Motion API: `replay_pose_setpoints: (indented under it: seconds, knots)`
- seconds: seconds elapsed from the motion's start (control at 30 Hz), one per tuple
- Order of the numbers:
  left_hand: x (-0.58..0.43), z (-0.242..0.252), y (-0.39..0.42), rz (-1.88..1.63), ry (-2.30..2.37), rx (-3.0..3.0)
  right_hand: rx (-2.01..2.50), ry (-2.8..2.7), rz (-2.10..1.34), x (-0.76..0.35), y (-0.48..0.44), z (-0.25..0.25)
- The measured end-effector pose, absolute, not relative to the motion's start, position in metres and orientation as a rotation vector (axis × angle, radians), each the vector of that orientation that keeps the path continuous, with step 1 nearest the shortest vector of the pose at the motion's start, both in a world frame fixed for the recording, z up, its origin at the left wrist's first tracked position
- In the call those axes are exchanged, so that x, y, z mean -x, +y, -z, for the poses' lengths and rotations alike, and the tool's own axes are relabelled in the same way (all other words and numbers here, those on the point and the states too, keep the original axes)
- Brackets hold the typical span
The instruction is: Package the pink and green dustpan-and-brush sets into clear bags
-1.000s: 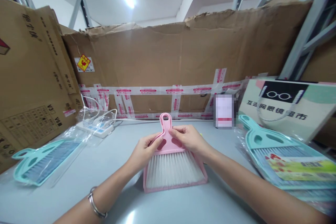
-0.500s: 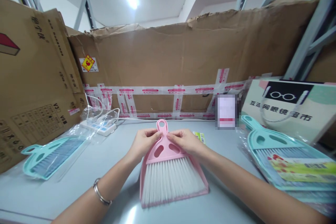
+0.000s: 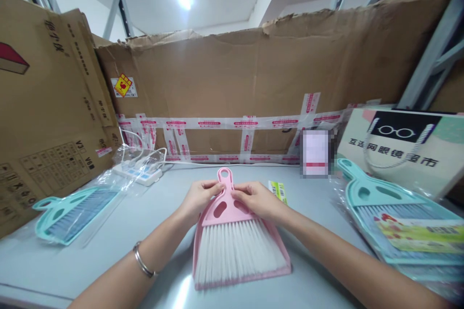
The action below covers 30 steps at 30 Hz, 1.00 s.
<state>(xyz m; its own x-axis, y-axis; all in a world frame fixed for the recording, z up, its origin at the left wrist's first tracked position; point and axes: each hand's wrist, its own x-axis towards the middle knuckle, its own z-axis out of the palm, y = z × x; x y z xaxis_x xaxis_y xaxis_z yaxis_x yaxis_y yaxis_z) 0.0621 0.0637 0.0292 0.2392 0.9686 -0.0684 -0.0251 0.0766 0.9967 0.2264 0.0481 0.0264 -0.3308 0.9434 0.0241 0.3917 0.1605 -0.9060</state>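
Observation:
A pink brush (image 3: 237, 251) with white bristles lies nested in a pink dustpan (image 3: 277, 246), handles away from me and bristles toward me. Both sit at the middle of the grey table. My left hand (image 3: 199, 197) pinches the left side of the neck just below the looped handle, thumb on top. On the opposite side of the neck, my right hand (image 3: 259, 198) grips with thumb and fingers. The undersides of both hands' fingers are hidden. A green and yellow card (image 3: 278, 191) lies behind my right hand.
Turquoise brush-and-dustpan sets in plastic lie at left (image 3: 78, 212) and right (image 3: 391, 203). A power strip (image 3: 139, 172) sits at the back left. Behind stand a large cardboard box (image 3: 217, 77), a blurred phone-like object (image 3: 315, 152) and a paper bag (image 3: 402, 154).
The view has shifted slightly. My right fingers have bent a little at the neck of the pink set, and more of the green card shows. Both hands keep their hold.

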Motion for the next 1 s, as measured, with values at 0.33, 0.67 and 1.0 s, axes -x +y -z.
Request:
replay_pose_setpoints:
  seconds: [0.33,0.67,1.0]
  knots:
    - [-0.065,-0.030,0.063,-0.967,1.037,-1.161,1.362,-1.969,-0.726,-0.223,0.040,-0.026]
    - [-0.065,-0.029,0.063,-0.960,1.051,-1.277,1.406,-1.967,-0.652,-0.223,0.038,-0.028]
    - [-0.067,-0.021,0.059,-0.867,0.975,-1.494,1.156,-1.574,-1.326,-0.235,0.047,-0.020]
